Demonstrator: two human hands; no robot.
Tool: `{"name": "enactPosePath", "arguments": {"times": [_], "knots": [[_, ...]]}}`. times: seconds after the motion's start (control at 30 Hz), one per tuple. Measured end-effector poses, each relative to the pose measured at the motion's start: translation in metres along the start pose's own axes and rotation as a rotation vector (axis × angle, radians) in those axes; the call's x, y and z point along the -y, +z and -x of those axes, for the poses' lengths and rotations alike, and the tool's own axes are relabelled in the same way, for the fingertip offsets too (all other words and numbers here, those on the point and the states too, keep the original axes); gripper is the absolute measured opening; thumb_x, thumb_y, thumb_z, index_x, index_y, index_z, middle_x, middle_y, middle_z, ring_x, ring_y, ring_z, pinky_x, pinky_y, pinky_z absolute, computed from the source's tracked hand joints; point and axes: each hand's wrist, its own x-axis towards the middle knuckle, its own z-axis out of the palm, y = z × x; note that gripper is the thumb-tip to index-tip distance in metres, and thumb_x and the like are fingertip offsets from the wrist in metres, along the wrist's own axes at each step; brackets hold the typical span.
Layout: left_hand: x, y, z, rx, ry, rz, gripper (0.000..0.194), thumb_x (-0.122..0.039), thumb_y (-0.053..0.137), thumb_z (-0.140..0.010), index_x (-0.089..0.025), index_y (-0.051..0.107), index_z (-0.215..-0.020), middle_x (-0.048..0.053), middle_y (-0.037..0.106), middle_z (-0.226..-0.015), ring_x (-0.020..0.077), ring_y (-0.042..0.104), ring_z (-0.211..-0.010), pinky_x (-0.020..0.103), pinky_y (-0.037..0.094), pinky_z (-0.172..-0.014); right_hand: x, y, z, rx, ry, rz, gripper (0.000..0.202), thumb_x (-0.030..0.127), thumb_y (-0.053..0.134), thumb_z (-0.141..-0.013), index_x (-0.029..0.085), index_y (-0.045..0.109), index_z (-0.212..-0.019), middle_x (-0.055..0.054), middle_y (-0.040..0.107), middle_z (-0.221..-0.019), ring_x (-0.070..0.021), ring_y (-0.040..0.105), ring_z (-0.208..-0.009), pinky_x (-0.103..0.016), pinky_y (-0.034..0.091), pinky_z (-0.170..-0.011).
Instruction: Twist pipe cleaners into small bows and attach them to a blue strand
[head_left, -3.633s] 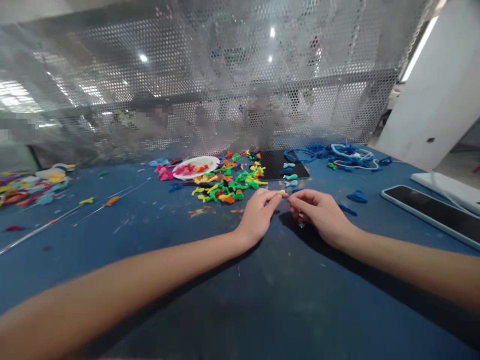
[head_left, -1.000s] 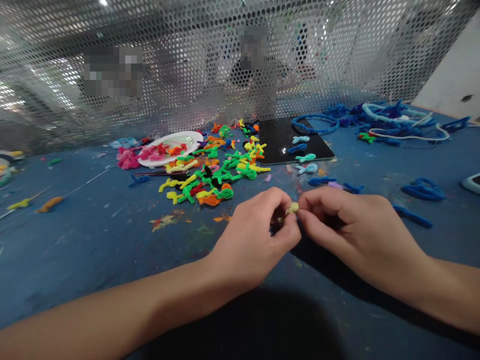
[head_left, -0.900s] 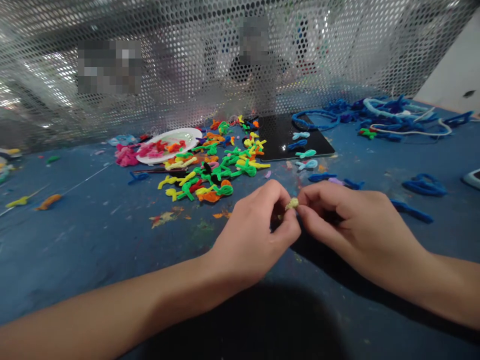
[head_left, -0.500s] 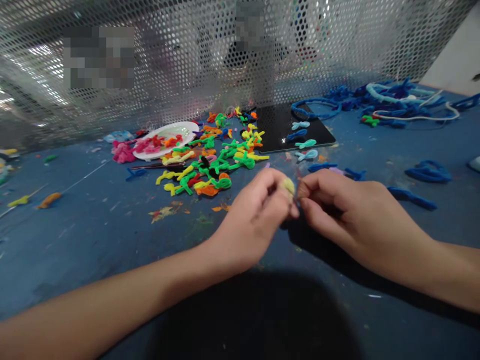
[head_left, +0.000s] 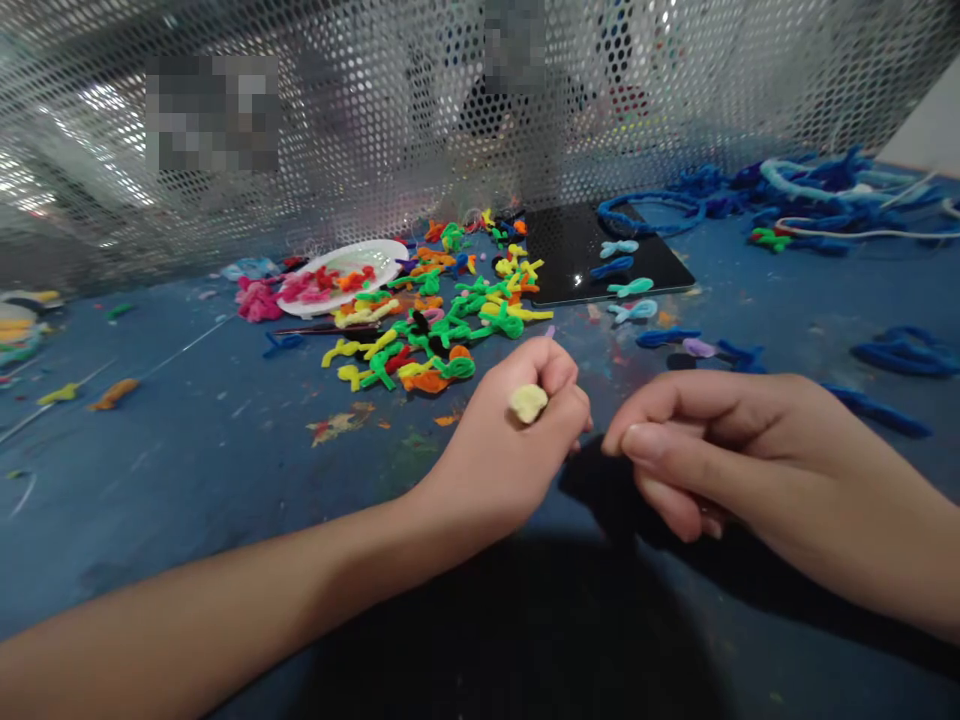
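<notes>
My left hand is closed around a pale yellow fuzzy pipe cleaner piece, whose rounded end shows between thumb and forefinger; the rest is hidden in the fist. To its right, my right hand is closed in a pinch, thumb tip against the forefinger. Whatever lies between those fingertips cannot be made out. A small gap separates the two hands above the dark blue table. Beyond the left hand lies a pile of bent pipe cleaner pieces in green, yellow and orange.
A white plate holds pink and red pieces. Light blue fish-shaped pieces lie on and beside a black tablet-like slab. Blue pipe cleaner bundles are at right. Behind stands a perforated metal screen, with a person beyond.
My right hand has drawn away from the left, to the right and nearer me. The pale yellow piece now shows more plainly on top of my left fist. The view has shifted slightly.
</notes>
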Motion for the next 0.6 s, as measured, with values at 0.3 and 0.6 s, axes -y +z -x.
{"name": "enactPosePath", "arguments": {"times": [0.3, 0.6], "knots": [[0.0001, -0.0005, -0.0025, 0.05, -0.175, 0.232, 0.011, -0.017, 0.057, -0.083, -0.019, 0.049, -0.091, -0.006, 0.05, -0.065, 0.0044, 0.042, -0.048, 0.017, 0.034, -0.043, -0.0029, -0.0041, -0.0067, -0.243, -0.024, 0.154, 0.024, 0.033, 0.055, -0.09, 0.021, 0.063, -0.071, 0.006, 0.05, -0.045, -0.0069, 0.044, -0.039, -0.019, 0.033, -0.039], [0.0044, 0.0, -0.0033, 0.045, -0.035, 0.5, 0.046, 0.004, 0.043, -0.052, -0.021, 0.051, -0.09, 0.001, 0.059, -0.102, 0.0141, 0.057, -0.101, 0.022, 0.05, -0.075, -0.0032, -0.0035, -0.0092, -0.215, 0.004, 0.228, 0.027, 0.032, 0.055, -0.088, 0.019, 0.061, -0.065, 0.005, 0.048, -0.043, -0.0076, 0.04, -0.037, -0.021, 0.027, -0.036]]}}
